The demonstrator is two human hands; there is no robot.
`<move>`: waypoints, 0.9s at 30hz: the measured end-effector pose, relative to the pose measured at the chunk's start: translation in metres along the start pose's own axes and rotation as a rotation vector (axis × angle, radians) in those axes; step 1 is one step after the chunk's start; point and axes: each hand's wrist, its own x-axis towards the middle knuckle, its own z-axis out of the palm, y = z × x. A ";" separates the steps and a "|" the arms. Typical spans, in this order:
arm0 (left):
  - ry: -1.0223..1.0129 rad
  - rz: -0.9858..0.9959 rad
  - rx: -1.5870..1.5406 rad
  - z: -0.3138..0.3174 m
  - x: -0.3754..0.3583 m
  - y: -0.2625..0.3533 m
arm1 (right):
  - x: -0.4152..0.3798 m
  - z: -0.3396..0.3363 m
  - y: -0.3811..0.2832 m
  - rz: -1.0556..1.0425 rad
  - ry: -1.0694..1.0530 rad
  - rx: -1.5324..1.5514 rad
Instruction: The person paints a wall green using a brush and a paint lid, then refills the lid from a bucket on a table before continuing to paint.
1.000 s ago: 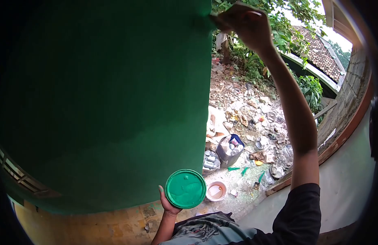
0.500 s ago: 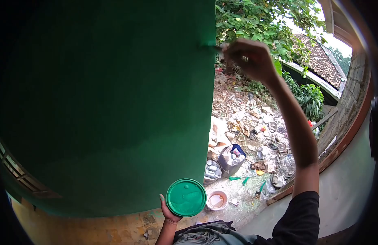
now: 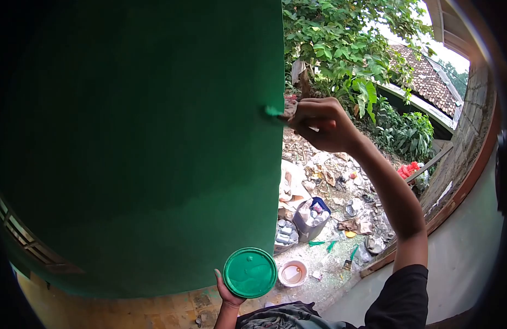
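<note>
My right hand [image 3: 322, 125], raised at the wall's right edge, grips a paintbrush [image 3: 274, 111]. Green paint covers the brush tip, which is at the surface of the green wall [image 3: 155, 137]. Low in the view, my left hand [image 3: 229, 293] holds a round tub of green paint [image 3: 250, 272] from its left side and below. Thick, wet paint shows inside the tub. A darker green area covers the upper wall, with a lighter green band beneath it.
A pink-rimmed bowl [image 3: 292, 272] stands on the ground right of the tub. Behind it are a dark bin [image 3: 311, 222] with containers and a basket [image 3: 285, 236] of cans. Litter covers the ground outside. A wooden-edged wall [image 3: 456, 203] curves along the right.
My right hand and the brush have moved down along the wall's right edge. The tub and my left hand appear slightly lower in view.
</note>
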 end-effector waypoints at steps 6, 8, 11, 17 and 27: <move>-0.011 0.000 -0.003 -0.003 0.000 -0.002 | 0.036 -0.039 0.032 0.081 0.240 0.193; -0.017 0.012 -0.001 0.001 0.002 -0.002 | 0.052 -0.042 0.023 -0.026 0.528 0.063; 0.001 0.024 0.030 0.003 -0.001 -0.003 | 0.052 -0.018 0.024 -0.165 0.553 -0.086; -0.028 0.008 -0.009 0.002 0.000 -0.001 | -0.026 0.077 0.000 -0.064 0.274 -0.006; -0.031 0.004 -0.028 0.004 -0.003 0.002 | 0.025 0.016 0.012 0.276 0.314 0.461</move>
